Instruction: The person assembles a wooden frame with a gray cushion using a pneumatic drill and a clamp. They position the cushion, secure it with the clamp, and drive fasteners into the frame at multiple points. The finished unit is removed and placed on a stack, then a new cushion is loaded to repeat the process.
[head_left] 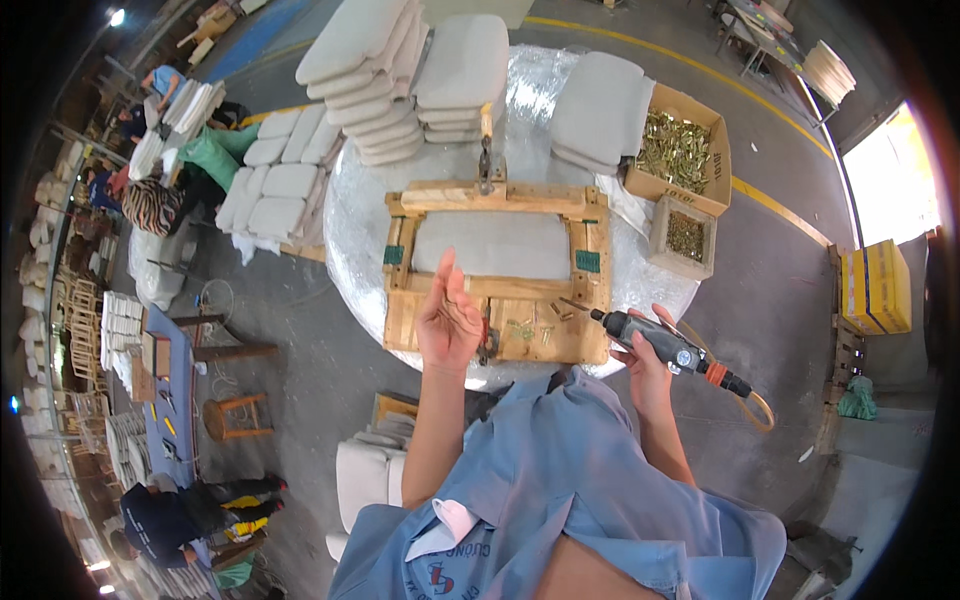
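My right hand is wrapped round a dark pneumatic screwdriver, its bit pointing left over the near right corner of a wooden jig. A grey upholstered seat pad lies inside the jig's frame. My left hand is raised over the jig's near left part, fingers stretched upward, with nothing seen in it. Beside it is a toggle clamp, partly hidden; another clamp stands at the far bar. Several small brass-coloured pieces lie on the near board.
The jig rests on a round, plastic-wrapped table. Stacks of grey pads stand behind it. At the right are a cardboard box of metal brackets and a smaller box of small hardware. An air hose trails from the screwdriver. Other people work at far left.
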